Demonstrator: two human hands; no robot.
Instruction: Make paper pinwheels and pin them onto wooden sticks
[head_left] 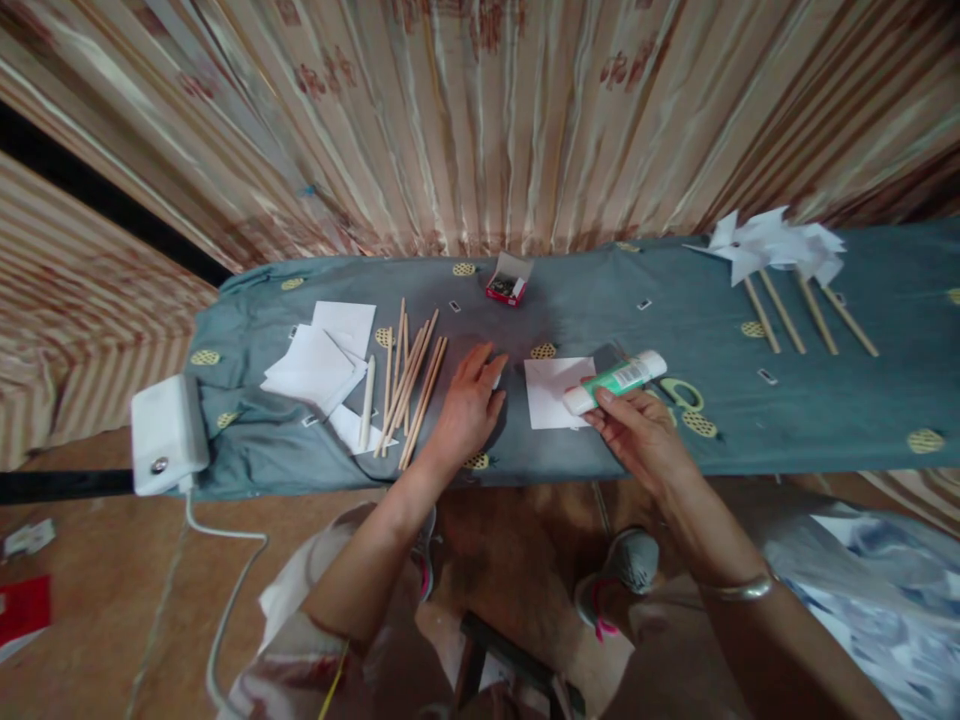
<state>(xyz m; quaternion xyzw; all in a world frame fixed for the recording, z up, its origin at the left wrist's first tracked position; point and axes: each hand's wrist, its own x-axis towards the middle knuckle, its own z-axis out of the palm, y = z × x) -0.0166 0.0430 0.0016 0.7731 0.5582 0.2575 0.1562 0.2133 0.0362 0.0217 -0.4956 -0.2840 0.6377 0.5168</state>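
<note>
Head view: the right hand (pixel 637 432) pinches a green-and-white glue stick (pixel 616 381), fingers curled around it, just over a white paper square (pixel 553 392) on the teal cloth (pixel 810 400). The left hand (pixel 469 405) rests flat, fingers loosely together, beside wooden sticks (pixel 411 385).

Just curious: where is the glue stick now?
In the head view, right of centre: the right hand holds the glue stick at the right edge of the paper square.
</note>
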